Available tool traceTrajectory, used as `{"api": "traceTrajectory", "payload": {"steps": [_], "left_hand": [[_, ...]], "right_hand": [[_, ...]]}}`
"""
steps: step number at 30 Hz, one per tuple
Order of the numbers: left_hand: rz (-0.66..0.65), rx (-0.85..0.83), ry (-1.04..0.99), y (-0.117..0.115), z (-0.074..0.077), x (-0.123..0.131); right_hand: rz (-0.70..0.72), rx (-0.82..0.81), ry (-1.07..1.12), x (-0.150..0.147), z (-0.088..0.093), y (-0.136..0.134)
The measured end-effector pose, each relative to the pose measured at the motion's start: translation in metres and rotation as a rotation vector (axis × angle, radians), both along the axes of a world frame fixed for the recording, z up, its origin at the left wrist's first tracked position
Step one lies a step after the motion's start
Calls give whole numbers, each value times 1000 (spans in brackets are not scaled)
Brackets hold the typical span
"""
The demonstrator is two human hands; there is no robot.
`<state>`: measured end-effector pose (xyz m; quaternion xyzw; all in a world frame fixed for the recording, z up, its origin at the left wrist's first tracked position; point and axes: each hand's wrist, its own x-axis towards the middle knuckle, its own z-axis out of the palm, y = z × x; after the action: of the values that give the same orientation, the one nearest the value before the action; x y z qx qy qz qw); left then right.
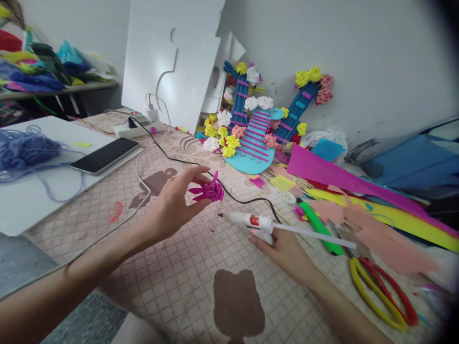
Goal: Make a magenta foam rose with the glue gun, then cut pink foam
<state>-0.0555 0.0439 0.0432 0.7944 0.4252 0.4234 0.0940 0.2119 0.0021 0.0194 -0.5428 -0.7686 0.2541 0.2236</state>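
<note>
Between the thumb and fingers of my left hand (174, 198) is a small magenta paper flower (212, 190), its pointed petals sticking out. My right hand (287, 251) is wrapped round the grip of a white glue gun (247, 220). The gun's dark nozzle points left, a little below and right of the flower and apart from it. A long white glue stick (315, 234) juts from the gun's rear. The fingers on the gun's handle are partly hidden.
Scissors (376, 291), a green box cutter (319, 227) and coloured paper strips (362, 191) lie on the right. Flower-decorated blue craft pieces (256, 141) lean at the back. A phone (105, 155), purple yarn (28, 150) and a black cord (175, 160) are leftward.
</note>
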Motion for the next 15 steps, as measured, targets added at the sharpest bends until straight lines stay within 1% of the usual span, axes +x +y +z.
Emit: {"api": "traceTrajectory", "payload": {"steps": [3, 6, 8, 11, 15], "left_hand": [[-72, -115, -111, 1, 1, 3], [-86, -141, -140, -1, 3, 7], [-92, -146, -150, -3, 3, 9], [-95, -155, -160, -7, 3, 10], [-100, -213, -170, -15, 2, 10]], "right_hand": [[-86, 39, 9, 3, -8, 10], [-169, 90, -2, 3, -12, 23], [-200, 121, -26, -1, -14, 32], [-175, 149, -52, -13, -17, 49], [-86, 158, 28, -38, -18, 78]]}}
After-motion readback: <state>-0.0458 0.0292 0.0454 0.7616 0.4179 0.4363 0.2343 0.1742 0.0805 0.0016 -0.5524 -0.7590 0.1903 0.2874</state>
